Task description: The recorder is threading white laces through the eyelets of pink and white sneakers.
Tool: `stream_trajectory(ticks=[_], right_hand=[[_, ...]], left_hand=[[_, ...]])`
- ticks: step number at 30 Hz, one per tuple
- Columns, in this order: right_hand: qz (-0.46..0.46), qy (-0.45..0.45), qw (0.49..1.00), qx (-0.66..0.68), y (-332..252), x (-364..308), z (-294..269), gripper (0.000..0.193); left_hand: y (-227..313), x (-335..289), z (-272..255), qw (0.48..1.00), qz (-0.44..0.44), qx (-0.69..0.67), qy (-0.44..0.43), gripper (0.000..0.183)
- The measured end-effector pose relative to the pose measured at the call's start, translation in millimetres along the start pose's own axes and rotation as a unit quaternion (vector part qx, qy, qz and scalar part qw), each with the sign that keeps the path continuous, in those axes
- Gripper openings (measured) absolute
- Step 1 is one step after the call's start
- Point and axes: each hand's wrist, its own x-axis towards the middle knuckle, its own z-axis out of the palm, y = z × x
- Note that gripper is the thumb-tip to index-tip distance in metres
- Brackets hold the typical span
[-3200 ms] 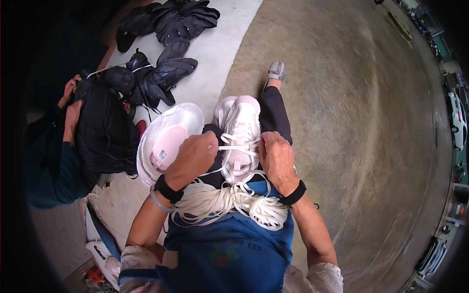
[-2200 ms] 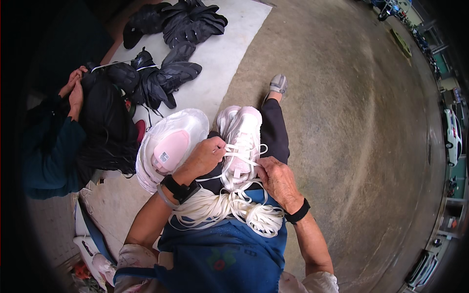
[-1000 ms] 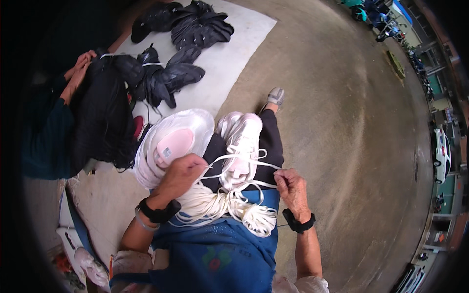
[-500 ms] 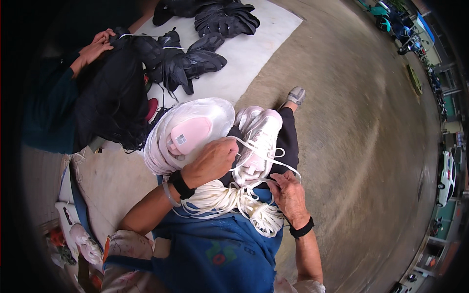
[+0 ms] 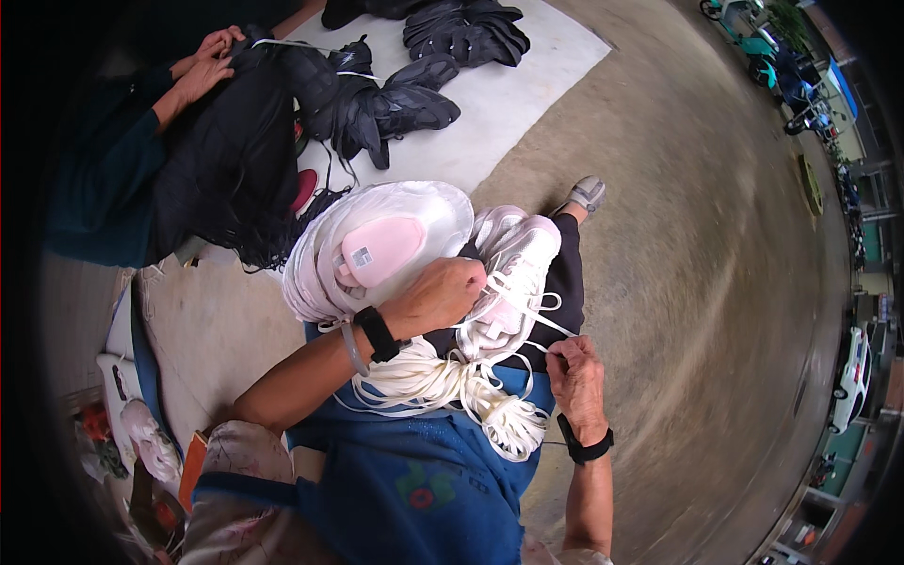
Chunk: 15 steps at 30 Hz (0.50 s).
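On my lap lies a white and pale pink shoe upper, its toe pointing away from me, with a second one partly hidden beside it. My left hand is closed at the upper's left edge, on a white shoelace that comes out by its fingertips. Past the upper's opening, my right hand pinches a stretch of shoelace pulled to the right. A loose lace loop stands above the upper's right side. Below both hands, a thick bundle of white laces rests on my blue apron.
Left of the upper leans a stack of white and pink uppers. Beyond it, a co-worker's hands handle black uppers, with more black uppers on a white sheet. Concrete floor stretches right toward parked vehicles.
My right hand has drawn slightly down and away from the upper, and the lace runs straighter to it. My left hand stays by the upper. The whole view has shifted slightly.
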Motion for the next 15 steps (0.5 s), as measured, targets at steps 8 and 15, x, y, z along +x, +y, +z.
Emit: stream_trajectory(ticks=[8, 15], right_hand=[[-0.064, -0.004, 0.994, -0.085, -16, 5, 15, 0.009], [-0.037, 0.01, 0.999, 0.02, -8, 15, 17, 0.011]], left_hand=[[-4, 2, 4, 1.0, -0.006, 0.0, -0.014, 0.011], [9, 4, -5, 0.996, -0.072, -0.051, -0.031, 0.009]])
